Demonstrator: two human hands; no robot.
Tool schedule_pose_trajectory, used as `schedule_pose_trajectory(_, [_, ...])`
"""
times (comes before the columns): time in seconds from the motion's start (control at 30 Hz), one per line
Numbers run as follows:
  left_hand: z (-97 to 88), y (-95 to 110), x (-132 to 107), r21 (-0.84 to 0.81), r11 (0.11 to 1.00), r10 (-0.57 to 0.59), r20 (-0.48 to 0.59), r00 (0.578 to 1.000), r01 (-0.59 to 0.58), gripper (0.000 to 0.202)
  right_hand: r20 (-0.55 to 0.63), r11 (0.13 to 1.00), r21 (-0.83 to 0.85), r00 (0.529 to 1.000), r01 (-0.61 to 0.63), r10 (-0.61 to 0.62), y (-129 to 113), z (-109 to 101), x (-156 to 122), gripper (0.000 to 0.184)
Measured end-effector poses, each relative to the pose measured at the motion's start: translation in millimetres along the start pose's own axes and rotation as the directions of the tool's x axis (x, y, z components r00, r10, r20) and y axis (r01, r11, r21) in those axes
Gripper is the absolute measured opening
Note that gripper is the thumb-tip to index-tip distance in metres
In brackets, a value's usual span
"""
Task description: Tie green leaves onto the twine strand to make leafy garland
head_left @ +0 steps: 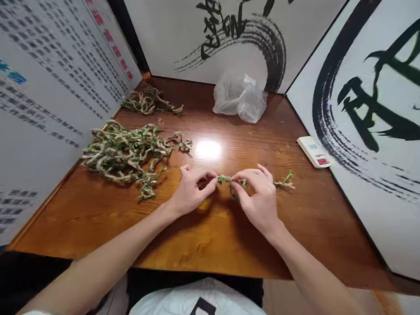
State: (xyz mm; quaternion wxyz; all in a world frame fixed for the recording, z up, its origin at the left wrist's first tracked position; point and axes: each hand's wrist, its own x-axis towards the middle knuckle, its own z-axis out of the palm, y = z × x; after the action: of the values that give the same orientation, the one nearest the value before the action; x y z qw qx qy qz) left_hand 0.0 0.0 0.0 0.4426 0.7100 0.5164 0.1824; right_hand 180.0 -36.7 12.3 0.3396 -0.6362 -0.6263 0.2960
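A short length of twine with small green leaves [225, 179] is stretched between my two hands above the table. My left hand [194, 188] pinches its left end between thumb and forefinger. My right hand [259, 192] grips it farther along with thumb and fingers, and part of the strand hangs below those fingertips. The other end of the leafy twine pokes out past the right side of my right hand. My right palm and fingers hide the middle stretch. To the left of my left hand lies a large tangled heap of the same leafy twine [126, 151].
Behind the heap sits a smaller bunch of leafy twine [149, 101]. A crumpled clear plastic bag [241, 98] rests at the back of the brown wooden table [203, 253]. Near the right edge lies a small white box-like object [314, 152]. Printed panels [183, 26] enclose the left, back and right.
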Motion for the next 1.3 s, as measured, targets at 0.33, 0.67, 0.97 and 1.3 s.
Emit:
schedule_pose_trajectory(0.33, [1.2,-0.5,-4.5,-0.02,0.997,0.076,0.041,0.996,-0.076,0.019,0.126,0.979,-0.163,0.987,0.122,-0.102,5.5,2.9,-0.8,0.022])
schedule_pose_trajectory(0.67, [2.1,-0.7,-3.0,-0.011,0.998,0.065,0.014,0.998,-0.065,0.018,0.009,0.991,0.087,0.995,-0.103,0.103,3.6,1.9,-2.2,0.009])
schedule_pose_trajectory(0.97, [1.2,-1.4,-3.9,-0.05,0.998,0.043,0.009,0.999,-0.043,0.019,0.074,0.996,-0.027,0.993,0.089,-0.087,4.3,1.8,0.5,0.022])
schedule_pose_trajectory(1.3, [2.6,-1.0,-2.9,0.007,0.999,0.043,-0.018,0.999,-0.043,0.019,-0.02,0.972,-0.166,0.985,0.166,-0.172,6.0,0.6,1.5,0.009])
